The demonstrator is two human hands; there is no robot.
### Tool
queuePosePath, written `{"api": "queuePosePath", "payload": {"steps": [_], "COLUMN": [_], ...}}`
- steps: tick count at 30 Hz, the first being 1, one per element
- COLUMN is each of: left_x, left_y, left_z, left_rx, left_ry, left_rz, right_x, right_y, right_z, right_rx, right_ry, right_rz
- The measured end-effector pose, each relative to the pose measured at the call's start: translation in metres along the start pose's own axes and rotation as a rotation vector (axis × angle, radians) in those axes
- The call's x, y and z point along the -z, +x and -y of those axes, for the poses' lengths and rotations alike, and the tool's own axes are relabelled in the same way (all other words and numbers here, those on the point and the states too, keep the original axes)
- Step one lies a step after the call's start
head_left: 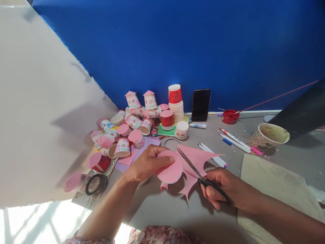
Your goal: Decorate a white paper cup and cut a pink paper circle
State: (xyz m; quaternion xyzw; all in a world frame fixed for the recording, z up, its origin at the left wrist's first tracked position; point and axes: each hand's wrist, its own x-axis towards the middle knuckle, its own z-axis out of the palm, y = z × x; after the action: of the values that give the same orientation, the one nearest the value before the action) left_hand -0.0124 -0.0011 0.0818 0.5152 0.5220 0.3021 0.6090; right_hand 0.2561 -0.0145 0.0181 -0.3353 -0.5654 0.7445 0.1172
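Between the thumb and fingers of my left hand (149, 162) is a round pink paper disc (170, 171) with a thin dark outline at its edge. My right hand (218, 188) holds black-handled scissors (194, 167), their blades pointing up and left beside the disc's upper right edge. An irregular pink paper scrap (195, 157) with curved cut-outs and pointed ends lies behind the blades, right of the disc. Whether the scrap still joins the disc I cannot tell. A small curled pink piece (164, 186) shows below the disc.
Decorated paper cups (122, 148) crowd the left, near black tape (93, 184). Behind stand a cup stack (176, 105) and a phone (201, 105). Markers (235, 142), red string spool (230, 116), a stained cup (270, 135) and a pale cloth (274, 189) lie right.
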Motion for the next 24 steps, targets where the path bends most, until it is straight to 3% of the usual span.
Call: {"api": "queuePosePath", "payload": {"steps": [8,24], "left_x": [-0.008,-0.01], "left_y": [0.002,0.002], "left_z": [-0.003,-0.001], "left_rx": [0.031,0.04], "left_ry": [-0.026,-0.048], "left_rz": [0.081,0.058], "right_x": [0.002,0.0], "right_y": [0.002,-0.002], "right_z": [-0.007,0.004], "right_rx": [-0.011,-0.039], "right_ry": [0.008,-0.02], "right_rz": [0.019,-0.009]}}
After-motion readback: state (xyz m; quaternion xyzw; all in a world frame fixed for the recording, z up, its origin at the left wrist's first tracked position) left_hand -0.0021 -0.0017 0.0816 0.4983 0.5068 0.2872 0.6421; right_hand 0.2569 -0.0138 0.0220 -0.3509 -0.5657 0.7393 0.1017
